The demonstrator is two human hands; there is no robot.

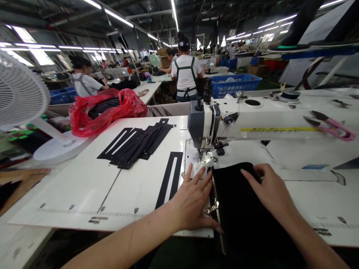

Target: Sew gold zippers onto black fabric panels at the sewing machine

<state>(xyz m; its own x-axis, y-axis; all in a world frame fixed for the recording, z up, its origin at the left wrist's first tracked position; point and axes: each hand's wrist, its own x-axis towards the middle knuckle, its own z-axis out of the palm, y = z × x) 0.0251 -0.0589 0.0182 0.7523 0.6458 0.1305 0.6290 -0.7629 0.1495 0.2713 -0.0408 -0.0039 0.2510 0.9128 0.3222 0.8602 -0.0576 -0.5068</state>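
Observation:
A piece of black fabric (238, 209) hangs over the front of the table, with a metal zipper (215, 186) along its left edge. My left hand (193, 203) lies flat with fingers spread, over the zipper's left side, its thumb across the teeth below the zipper slider (212, 207). With thumb on top and fingers bent at the upper right corner, my right hand (270, 190) grips the fabric. Just beyond the zipper's top end is the presser foot (202, 156) of a white sewing machine (269, 116).
A single black slotted strip (171, 179) lies left of my left hand. Farther back is a pile of similar black strips (134, 144). A red plastic bag (108, 110) and a white fan (53, 144) stand at left. Pink-handled snips (333, 127) rest on the machine. Co-workers sit ahead.

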